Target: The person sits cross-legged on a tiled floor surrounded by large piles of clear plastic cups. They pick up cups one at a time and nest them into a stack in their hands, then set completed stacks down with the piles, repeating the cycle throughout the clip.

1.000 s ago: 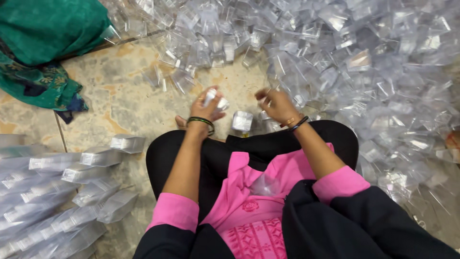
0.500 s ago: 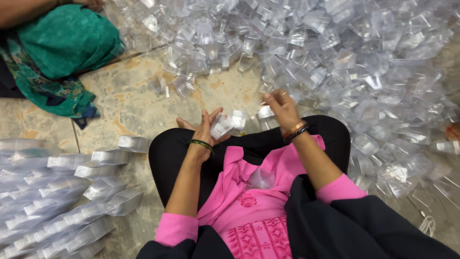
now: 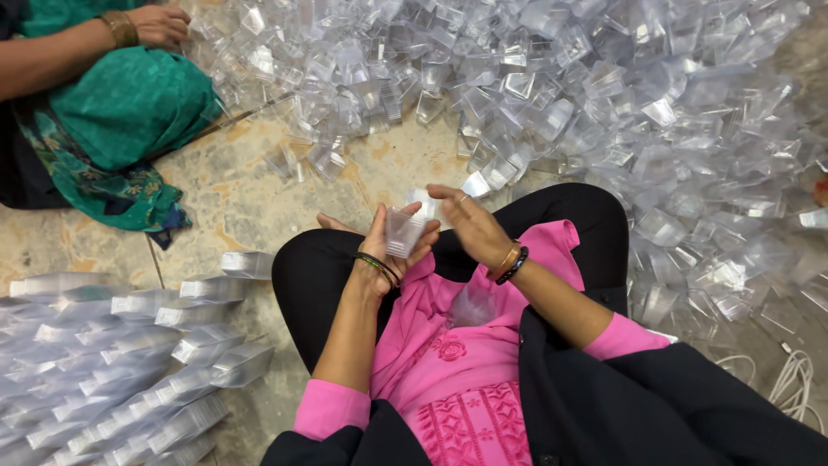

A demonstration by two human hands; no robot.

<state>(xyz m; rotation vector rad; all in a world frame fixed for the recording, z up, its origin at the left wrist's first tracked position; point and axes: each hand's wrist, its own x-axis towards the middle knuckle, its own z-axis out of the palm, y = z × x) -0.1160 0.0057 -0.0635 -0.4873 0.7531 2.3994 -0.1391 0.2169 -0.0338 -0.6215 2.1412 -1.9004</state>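
Your left hand [image 3: 390, 242] closed on small clear plastic cup [image 3: 402, 231] over your lap | right hand [image 3: 470, 226] open, empty, beside it | loose clear-cup heap [image 3: 604, 95] ahead/right | nested cup stacks [image 3: 129, 362] left | bare stone floor [image 3: 250, 198] between

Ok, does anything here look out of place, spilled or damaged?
Nothing looks broken. The clear plastic cups lie in a loose heap on the floor, while the nested stacks lie in tidy rows. The left hand holds one clear cup.
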